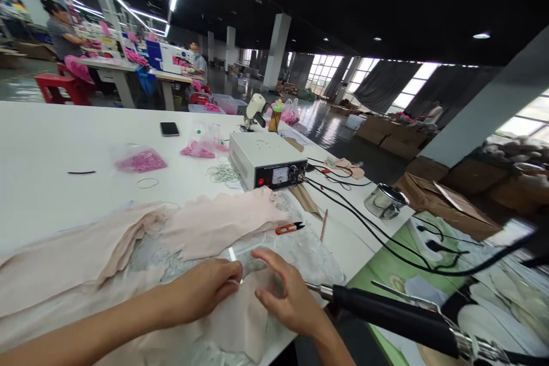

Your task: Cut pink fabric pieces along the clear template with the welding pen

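Note:
My left hand is closed in a pinch at a narrow, shiny white strip, which sticks out past the fingertips. Opposite it, my right hand has thumb and fingers spread, with nothing visible between them. Under both hands lies a thin peach fabric piece near the table's edge. More peach fabric is spread just beyond. Orange thread snips rest on the grey patterned sheet. Beside my right wrist is a black-handled tool with a metal tip; the wrist hides part of it.
A white control box with black cables stands on the white table. Bags of pink pieces, a phone and a metal pot are around it. Co-workers sit at sewing machines behind.

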`<move>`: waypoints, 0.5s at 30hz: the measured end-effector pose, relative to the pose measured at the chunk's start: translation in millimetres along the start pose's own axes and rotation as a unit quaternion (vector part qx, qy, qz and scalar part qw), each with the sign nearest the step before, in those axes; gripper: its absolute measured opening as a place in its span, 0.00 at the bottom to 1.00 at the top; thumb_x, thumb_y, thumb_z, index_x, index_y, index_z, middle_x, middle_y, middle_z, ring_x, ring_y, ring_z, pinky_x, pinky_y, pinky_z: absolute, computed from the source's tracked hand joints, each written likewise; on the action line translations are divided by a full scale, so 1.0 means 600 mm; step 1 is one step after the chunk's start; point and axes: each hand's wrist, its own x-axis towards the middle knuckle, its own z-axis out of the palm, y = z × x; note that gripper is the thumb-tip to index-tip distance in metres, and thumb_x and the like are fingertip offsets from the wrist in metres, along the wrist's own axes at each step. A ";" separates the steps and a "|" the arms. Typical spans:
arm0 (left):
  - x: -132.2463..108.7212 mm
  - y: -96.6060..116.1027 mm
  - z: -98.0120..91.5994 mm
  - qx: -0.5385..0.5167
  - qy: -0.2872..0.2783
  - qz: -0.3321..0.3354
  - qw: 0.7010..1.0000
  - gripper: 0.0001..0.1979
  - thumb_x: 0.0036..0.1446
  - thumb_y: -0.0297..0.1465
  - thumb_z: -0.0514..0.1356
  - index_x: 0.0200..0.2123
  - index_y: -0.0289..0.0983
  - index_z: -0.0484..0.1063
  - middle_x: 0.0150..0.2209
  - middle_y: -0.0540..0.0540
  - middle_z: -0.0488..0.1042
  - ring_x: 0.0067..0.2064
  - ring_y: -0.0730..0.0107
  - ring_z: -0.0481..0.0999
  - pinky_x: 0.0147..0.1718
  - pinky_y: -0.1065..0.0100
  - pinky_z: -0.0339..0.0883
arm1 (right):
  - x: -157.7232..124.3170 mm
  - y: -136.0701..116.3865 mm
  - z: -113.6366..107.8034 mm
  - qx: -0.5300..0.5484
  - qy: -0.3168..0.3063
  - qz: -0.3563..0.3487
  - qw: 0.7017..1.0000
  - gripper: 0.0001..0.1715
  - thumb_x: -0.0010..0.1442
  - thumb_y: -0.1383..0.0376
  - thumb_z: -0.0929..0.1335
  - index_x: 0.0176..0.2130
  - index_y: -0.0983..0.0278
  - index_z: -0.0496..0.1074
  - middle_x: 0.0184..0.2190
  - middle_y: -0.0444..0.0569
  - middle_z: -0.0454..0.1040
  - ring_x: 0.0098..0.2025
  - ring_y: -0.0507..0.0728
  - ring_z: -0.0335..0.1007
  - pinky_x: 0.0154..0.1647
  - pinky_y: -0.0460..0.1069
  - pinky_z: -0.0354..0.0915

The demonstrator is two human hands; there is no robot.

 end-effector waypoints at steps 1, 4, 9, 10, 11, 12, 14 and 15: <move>-0.003 0.004 -0.007 -0.010 -0.004 0.000 1.000 0.06 0.68 0.28 0.55 0.38 0.37 0.71 0.32 0.49 0.75 0.34 0.65 0.76 0.35 0.65 0.70 | 0.017 0.000 0.002 0.020 -0.035 0.016 0.999 0.27 0.49 0.63 0.76 0.51 0.57 0.79 0.42 0.50 0.82 0.47 0.63 0.77 0.56 0.59 0.69; -0.015 0.011 -0.036 -0.051 -0.011 -0.002 0.999 0.10 0.69 0.37 0.61 0.45 0.35 0.73 0.40 0.47 0.76 0.38 0.67 0.78 0.39 0.61 0.75 | 0.039 0.003 0.006 0.059 -0.082 0.034 0.994 0.11 0.53 0.60 0.75 0.38 0.60 0.83 0.26 0.44 0.75 0.29 0.55 0.70 0.34 0.49 0.69; -0.044 0.010 -0.079 -0.107 0.014 -0.018 0.994 0.13 0.69 0.38 0.61 0.49 0.35 0.73 0.46 0.44 0.76 0.42 0.63 0.78 0.42 0.58 0.76 | 0.030 0.003 -0.004 0.135 -0.113 0.084 0.981 0.19 0.59 0.50 0.72 0.35 0.62 0.80 0.20 0.41 0.68 0.20 0.49 0.58 0.22 0.45 0.58; -0.048 0.010 -0.084 -0.115 0.020 -0.018 0.993 0.13 0.69 0.38 0.61 0.47 0.34 0.73 0.44 0.45 0.76 0.41 0.64 0.78 0.40 0.59 0.75 | 0.029 -0.001 -0.003 0.146 -0.112 0.092 0.979 0.20 0.58 0.48 0.72 0.38 0.62 0.80 0.24 0.43 0.71 0.22 0.51 0.62 0.24 0.46 0.62; -0.051 0.011 -0.088 -0.122 0.026 -0.015 0.992 0.11 0.69 0.38 0.61 0.45 0.34 0.73 0.40 0.47 0.75 0.38 0.66 0.77 0.38 0.62 0.74 | 0.029 -0.005 0.001 0.155 -0.109 0.098 0.977 0.23 0.56 0.46 0.73 0.42 0.61 0.80 0.29 0.46 0.75 0.27 0.53 0.67 0.30 0.48 0.66; -0.053 0.012 -0.090 -0.129 0.032 -0.011 0.991 0.10 0.68 0.37 0.61 0.41 0.35 0.72 0.36 0.50 0.74 0.35 0.68 0.75 0.36 0.64 0.71 | 0.031 -0.010 0.008 0.163 -0.106 0.101 0.976 0.27 0.54 0.44 0.74 0.45 0.60 0.79 0.36 0.49 0.78 0.33 0.55 0.71 0.37 0.50 0.69; -0.054 0.015 -0.094 -0.138 0.040 -0.002 0.990 0.07 0.65 0.33 0.59 0.35 0.37 0.70 0.29 0.54 0.68 0.30 0.72 0.68 0.31 0.70 0.63 | 0.037 -0.019 0.027 0.176 -0.109 0.103 0.973 0.36 0.47 0.40 0.75 0.47 0.60 0.78 0.43 0.52 0.78 0.42 0.59 0.73 0.48 0.54 0.68; -0.054 0.017 -0.096 -0.139 0.042 0.001 0.989 0.06 0.62 0.32 0.58 0.33 0.38 0.68 0.27 0.55 0.65 0.29 0.72 0.65 0.30 0.71 0.59 | 0.042 -0.022 0.038 0.179 -0.115 0.102 0.972 0.39 0.44 0.39 0.76 0.47 0.60 0.78 0.42 0.51 0.78 0.42 0.59 0.73 0.49 0.54 0.68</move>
